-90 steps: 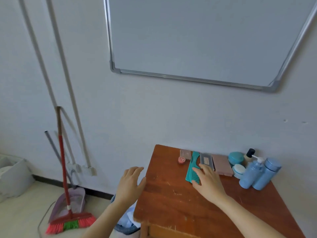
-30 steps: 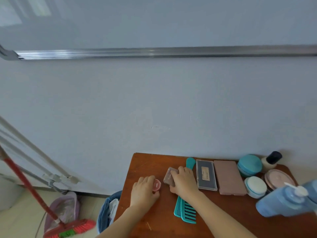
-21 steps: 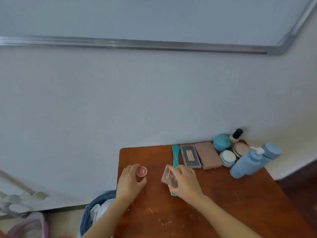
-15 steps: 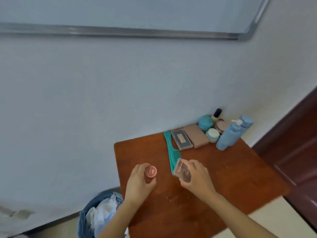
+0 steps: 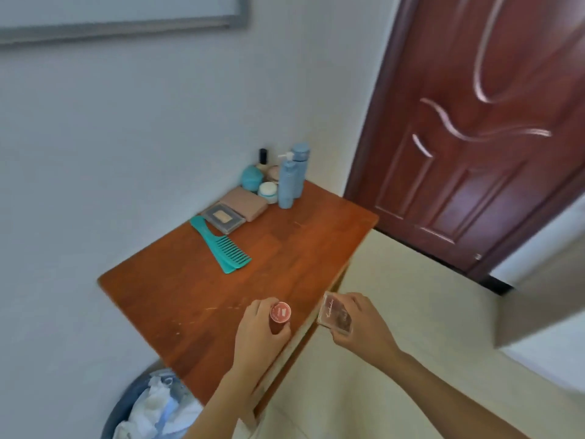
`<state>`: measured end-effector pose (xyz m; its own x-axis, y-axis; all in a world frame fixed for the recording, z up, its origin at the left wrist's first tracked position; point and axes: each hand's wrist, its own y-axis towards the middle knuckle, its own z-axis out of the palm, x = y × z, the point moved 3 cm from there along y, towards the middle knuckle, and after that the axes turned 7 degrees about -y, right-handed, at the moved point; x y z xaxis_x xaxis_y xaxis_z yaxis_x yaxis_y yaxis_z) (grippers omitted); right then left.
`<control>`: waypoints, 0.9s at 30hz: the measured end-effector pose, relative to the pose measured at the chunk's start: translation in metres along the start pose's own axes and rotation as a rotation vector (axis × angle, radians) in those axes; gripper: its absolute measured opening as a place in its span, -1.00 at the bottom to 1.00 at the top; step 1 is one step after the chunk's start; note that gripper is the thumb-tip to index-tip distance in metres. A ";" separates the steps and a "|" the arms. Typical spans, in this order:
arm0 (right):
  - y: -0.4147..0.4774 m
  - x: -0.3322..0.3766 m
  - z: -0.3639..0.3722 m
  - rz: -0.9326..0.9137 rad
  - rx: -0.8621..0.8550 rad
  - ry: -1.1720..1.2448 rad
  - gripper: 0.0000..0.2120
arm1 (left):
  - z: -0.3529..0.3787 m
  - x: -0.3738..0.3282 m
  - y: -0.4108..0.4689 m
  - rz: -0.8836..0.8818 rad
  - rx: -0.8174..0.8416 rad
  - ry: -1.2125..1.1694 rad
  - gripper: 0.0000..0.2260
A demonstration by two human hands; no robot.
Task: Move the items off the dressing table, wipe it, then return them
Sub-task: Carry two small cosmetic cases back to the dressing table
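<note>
My left hand (image 5: 258, 337) grips a small red-capped jar (image 5: 279, 313) above the front edge of the wooden dressing table (image 5: 300, 248). Just past that edge, over the floor, my right hand (image 5: 364, 327) holds a small clear compact case (image 5: 335, 313). A teal comb (image 5: 223, 245) lies on the table. Behind it along the wall sit a grey palette (image 5: 224, 217), a tan case (image 5: 248, 202), a teal jar (image 5: 252, 178), a white-lidded jar (image 5: 268, 191), a black-capped bottle (image 5: 262, 156) and two blue bottles (image 5: 292, 175).
A dark red door (image 5: 474, 122) stands to the right of the table. A blue waste bin (image 5: 152, 407) with white rubbish sits at the lower left beside the table. A pale tiled floor (image 5: 395, 312) spreads to the right. A whiteboard frame (image 5: 126, 25) hangs on the wall.
Both hands lifted the red jar and the clear case from the back of the table and drew them to its front edge. The view swung right, showing the door.
</note>
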<state>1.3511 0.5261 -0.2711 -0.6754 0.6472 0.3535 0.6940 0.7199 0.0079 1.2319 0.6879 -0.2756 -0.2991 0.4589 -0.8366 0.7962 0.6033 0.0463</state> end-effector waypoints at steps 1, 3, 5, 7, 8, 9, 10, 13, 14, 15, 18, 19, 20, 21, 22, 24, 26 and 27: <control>-0.013 -0.015 -0.008 0.029 -0.031 -0.004 -0.41 | 0.014 -0.012 -0.003 0.026 0.042 0.002 -0.65; -0.043 -0.049 -0.025 0.105 -0.094 -0.008 -0.42 | 0.048 -0.032 -0.013 0.106 0.119 0.050 -0.66; -0.082 -0.089 -0.044 0.204 -0.139 0.004 -0.42 | 0.093 -0.053 -0.023 0.183 0.210 0.087 -0.59; -0.131 -0.134 -0.061 0.304 -0.192 0.023 -0.41 | 0.145 -0.079 -0.039 0.192 0.295 0.070 -0.57; -0.159 -0.158 -0.069 0.349 -0.220 0.035 -0.41 | 0.170 -0.095 -0.049 0.195 0.334 0.058 -0.56; -0.188 -0.182 -0.077 0.397 -0.247 0.043 -0.43 | 0.195 -0.114 -0.061 0.227 0.351 0.042 -0.52; -0.219 -0.205 -0.085 0.446 -0.272 0.043 -0.44 | 0.223 -0.133 -0.072 0.273 0.365 0.029 -0.50; -0.307 -0.264 -0.112 0.600 -0.302 0.008 -0.41 | 0.300 -0.197 -0.112 0.369 0.461 -0.024 -0.66; -0.333 -0.279 -0.122 0.650 -0.309 0.001 -0.40 | 0.322 -0.220 -0.127 0.414 0.493 -0.042 -0.71; -0.356 -0.291 -0.132 0.696 -0.326 -0.006 -0.40 | 0.341 -0.240 -0.141 0.445 0.526 -0.065 -0.72; -0.407 -0.315 -0.165 0.814 -0.397 -0.044 -0.42 | 0.383 -0.291 -0.176 0.529 0.623 -0.132 -0.72; -0.420 -0.322 -0.175 0.831 -0.428 -0.052 -0.42 | 0.393 -0.306 -0.183 0.562 0.642 -0.147 -0.72; -0.430 -0.329 -0.184 0.845 -0.467 -0.061 -0.42 | 0.403 -0.320 -0.187 0.592 0.660 -0.155 -0.73; -0.439 -0.336 -0.192 0.857 -0.506 -0.068 -0.42 | 0.412 -0.332 -0.189 0.623 0.674 -0.159 -0.74; -0.446 -0.342 -0.197 0.869 -0.534 -0.072 -0.42 | 0.421 -0.342 -0.189 0.654 0.679 -0.160 -0.76; -0.455 -0.354 -0.204 0.875 -0.570 -0.082 -0.43 | 0.436 -0.360 -0.186 0.688 0.679 -0.169 -0.75; -0.457 -0.366 -0.212 0.878 -0.601 -0.073 -0.43 | 0.450 -0.375 -0.181 0.706 0.678 -0.186 -0.76; -0.457 -0.372 -0.216 0.875 -0.615 -0.071 -0.43 | 0.458 -0.382 -0.178 0.708 0.684 -0.196 -0.77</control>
<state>1.3389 -0.0975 -0.2037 0.1187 0.9047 0.4093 0.9371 -0.2383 0.2550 1.4452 0.1071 -0.2141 0.4031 0.4142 -0.8160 0.9069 -0.3001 0.2957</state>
